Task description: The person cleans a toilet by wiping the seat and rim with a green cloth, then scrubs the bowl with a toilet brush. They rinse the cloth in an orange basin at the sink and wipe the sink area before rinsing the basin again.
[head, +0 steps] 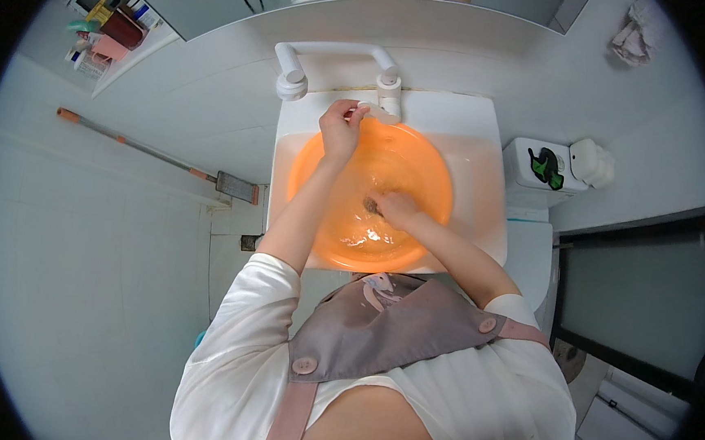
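An orange plastic basin (pixel 439 183) with water in it sits in the white washbasin (pixel 486 149). My left hand (pixel 342 127) has its thumb and fingers on the handle (pixel 379 113) of the white faucet (pixel 390 88), above the basin's far rim. The faucet's jointed arm reaches to the left, with its round head over the washbasin's back left corner. Down in the water, my right hand (pixel 395 208) grips a small dark object (pixel 370 205); ripples and glare blur it, so its kind cannot be told.
A mirror (pixel 220 2) hangs beyond the washbasin, beside a shelf (pixel 137 51) of bottles and a pink cup. To the right stands a toilet (pixel 528 251) with green and black items (pixel 546 167) on its tank. A long-handled floor tool (pixel 149 152) leans at left.
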